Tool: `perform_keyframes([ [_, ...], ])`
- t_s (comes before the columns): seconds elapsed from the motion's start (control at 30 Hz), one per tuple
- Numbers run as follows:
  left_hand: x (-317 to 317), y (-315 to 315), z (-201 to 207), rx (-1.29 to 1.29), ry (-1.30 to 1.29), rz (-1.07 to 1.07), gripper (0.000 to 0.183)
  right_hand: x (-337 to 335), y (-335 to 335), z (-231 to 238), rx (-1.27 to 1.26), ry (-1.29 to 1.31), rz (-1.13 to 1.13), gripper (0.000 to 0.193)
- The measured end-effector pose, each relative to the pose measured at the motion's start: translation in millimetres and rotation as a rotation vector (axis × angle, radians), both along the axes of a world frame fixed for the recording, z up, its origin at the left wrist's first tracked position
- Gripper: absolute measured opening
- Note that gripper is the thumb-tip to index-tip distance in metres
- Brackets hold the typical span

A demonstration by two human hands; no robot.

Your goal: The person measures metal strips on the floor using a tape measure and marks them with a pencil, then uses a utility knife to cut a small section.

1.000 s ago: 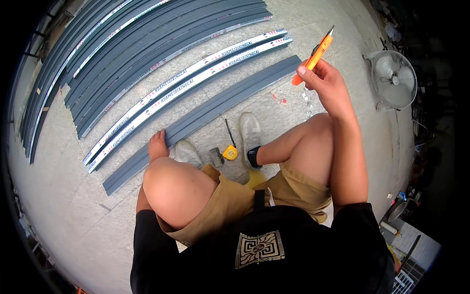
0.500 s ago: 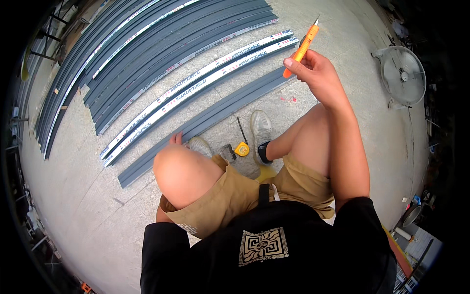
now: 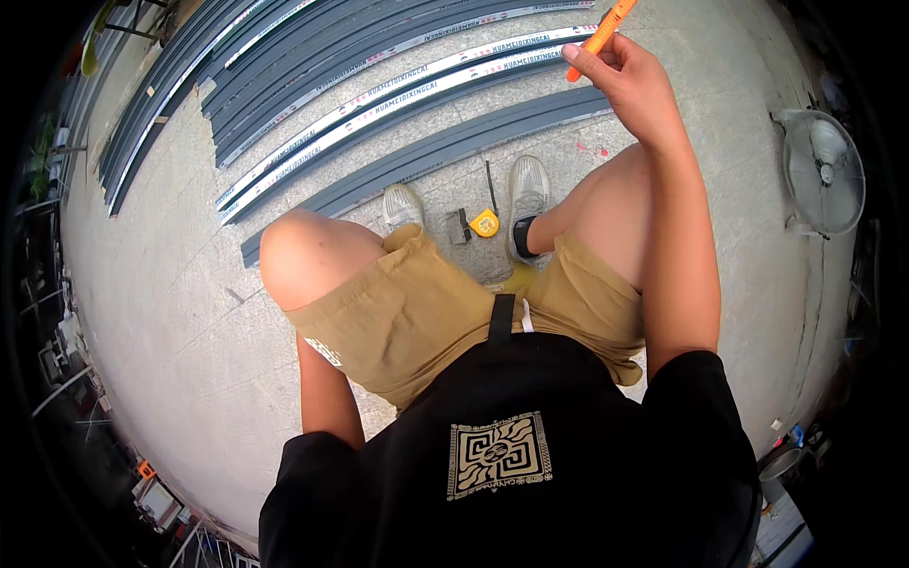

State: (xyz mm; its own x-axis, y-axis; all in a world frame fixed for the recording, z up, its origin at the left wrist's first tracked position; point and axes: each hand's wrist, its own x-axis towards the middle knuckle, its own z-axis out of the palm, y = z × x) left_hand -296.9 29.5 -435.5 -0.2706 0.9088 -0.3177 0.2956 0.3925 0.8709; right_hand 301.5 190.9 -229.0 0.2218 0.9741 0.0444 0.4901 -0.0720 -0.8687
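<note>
My right hand is raised at the upper right, its thumb and fingers closed on an orange utility knife. The knife's upper end runs out at the top edge, so its tip is out of sight. Below it on the floor lies a long grey metal profile, across in front of my shoes. My left forearm drops behind my left thigh, which hides the hand. Between my shoes are a yellow tape measure and a small grey metal piece.
Two profiles with printed white film lie just beyond the single one. Farther off is a wide stack of dark grey profiles. A round floor fan stands at the right. A thin dark rod lies by the tape measure.
The view has tilted, so the floor things sit higher in the picture. My left fingers, seen before at the near profile, are now hidden behind my leg. The knife stays in my right hand.
</note>
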Motion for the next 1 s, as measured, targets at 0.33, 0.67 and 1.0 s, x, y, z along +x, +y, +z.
perform_keyframes([
  [0.33,36.3,54.1,183.2,0.458,-0.007,0.339,0.037,16.5,-5.9,-30.0,0.011,-0.116,0.056,0.065],
  [0.67,135.9,33.2,272.5,0.618,0.198,-0.042,0.016,-0.7,-5.4,-4.8,0.036,-0.225,0.153,0.064],
  [1.0,176.8,97.9,257.7,0.622,0.216,-0.3,0.015,-16.0,-5.0,2.0,-0.035,-0.286,0.192,0.053],
])
